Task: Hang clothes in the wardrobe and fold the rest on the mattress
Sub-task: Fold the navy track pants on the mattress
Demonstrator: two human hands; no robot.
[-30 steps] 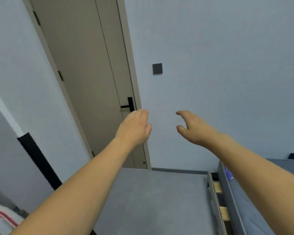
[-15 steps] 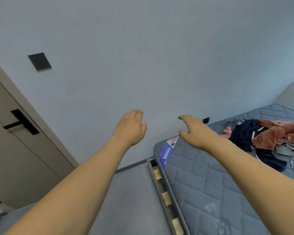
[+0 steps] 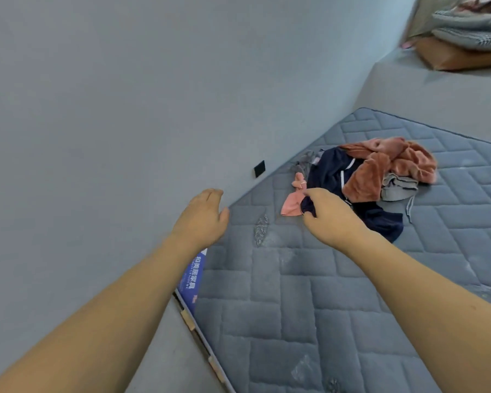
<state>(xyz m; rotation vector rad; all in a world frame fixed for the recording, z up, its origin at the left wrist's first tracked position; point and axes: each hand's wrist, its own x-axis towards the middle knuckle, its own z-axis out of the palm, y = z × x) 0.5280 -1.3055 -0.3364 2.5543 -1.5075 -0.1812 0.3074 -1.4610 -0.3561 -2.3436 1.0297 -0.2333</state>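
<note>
Head view, nearest first: our two forearms reach out over the quilted mattress [image 3: 309,307]. Our left hand [image 3: 201,219] hovers near the mattress edge by the wall, fingers loose, holding nothing. Our right hand [image 3: 328,215] pinches a dark fold of the navy garment [image 3: 332,171] at the near end of the clothes pile [image 3: 366,177]. Just beside that pinch lies a small pink piece [image 3: 292,202]; further back a rust fleece [image 3: 391,163] drapes over the navy, with a grey item [image 3: 398,187] tucked under it. We judge it all light, limp and tangled, so lifting by a collar or waistband would free one piece cleanly. Beyond, folded bedding [image 3: 471,26] sits on a ledge.
</note>
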